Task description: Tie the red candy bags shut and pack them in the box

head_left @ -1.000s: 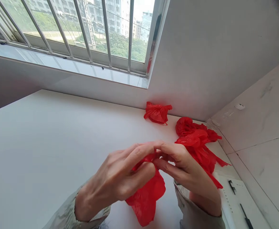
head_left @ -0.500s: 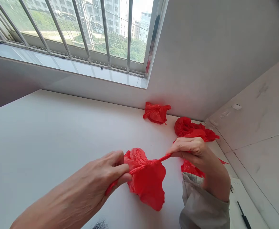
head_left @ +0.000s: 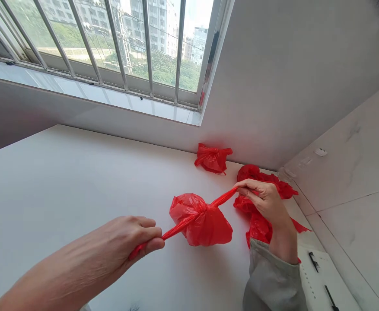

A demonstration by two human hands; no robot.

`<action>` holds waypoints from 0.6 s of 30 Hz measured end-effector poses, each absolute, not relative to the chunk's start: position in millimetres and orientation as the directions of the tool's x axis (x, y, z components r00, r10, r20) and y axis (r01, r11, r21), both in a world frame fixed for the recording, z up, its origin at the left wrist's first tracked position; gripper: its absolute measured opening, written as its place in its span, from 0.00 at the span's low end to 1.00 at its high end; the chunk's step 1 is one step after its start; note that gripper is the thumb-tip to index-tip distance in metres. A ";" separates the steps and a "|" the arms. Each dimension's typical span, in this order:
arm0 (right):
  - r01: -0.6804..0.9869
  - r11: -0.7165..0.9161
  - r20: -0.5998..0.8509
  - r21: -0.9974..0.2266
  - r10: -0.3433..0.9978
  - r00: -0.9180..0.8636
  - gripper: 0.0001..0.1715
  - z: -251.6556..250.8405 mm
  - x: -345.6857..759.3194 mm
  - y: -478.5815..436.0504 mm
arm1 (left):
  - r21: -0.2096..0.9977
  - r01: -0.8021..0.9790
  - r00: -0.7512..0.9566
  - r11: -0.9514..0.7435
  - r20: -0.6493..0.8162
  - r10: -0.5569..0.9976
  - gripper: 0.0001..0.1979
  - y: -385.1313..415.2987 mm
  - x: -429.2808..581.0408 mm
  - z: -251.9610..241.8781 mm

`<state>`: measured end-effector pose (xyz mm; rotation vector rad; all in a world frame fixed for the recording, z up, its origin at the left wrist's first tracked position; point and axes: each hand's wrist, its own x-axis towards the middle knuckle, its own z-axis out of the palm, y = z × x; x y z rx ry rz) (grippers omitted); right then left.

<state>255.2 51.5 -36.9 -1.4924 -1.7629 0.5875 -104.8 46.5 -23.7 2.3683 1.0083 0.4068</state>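
Note:
A red plastic bag [head_left: 205, 229] is stretched between my hands above the white table, its two twisted handles meeting in a knot at the middle. My left hand [head_left: 140, 237] is closed around the left handle, with a bit of red plastic showing below the fingers. Pinched between the thumb and fingers of my right hand [head_left: 262, 196] is the tip of the right handle. The bag's body bulges on both sides of the knot; what it contains, if anything, is hidden.
Another knotted red bag [head_left: 212, 159] sits against the wall at the back edge of the white table [head_left: 79, 185]. More crumpled red bags [head_left: 257, 216] lie behind my right hand. Dark slim tools [head_left: 330, 297] rest at the lower right. A barred window [head_left: 127, 52] is above.
My hands have drawn farther apart, the left going left and down, the right slightly up. The handles are longer and tauter, and the bag's lower part has swung up.

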 end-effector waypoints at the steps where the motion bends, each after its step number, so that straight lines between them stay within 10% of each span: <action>1: 0.632 0.229 0.233 -0.740 0.969 -0.078 0.15 -37.1 250.8 53.7 | 0.553 0.600 0.699 -0.578 -0.010 0.715 0.15 50.6 -101.9 -22.8; 18: 0.621 0.190 0.274 -0.761 0.961 0.043 0.17 -72.3 271.9 72.3 | 0.534 0.657 0.677 -0.532 -0.108 0.728 0.19 64.8 -95.5 -10.7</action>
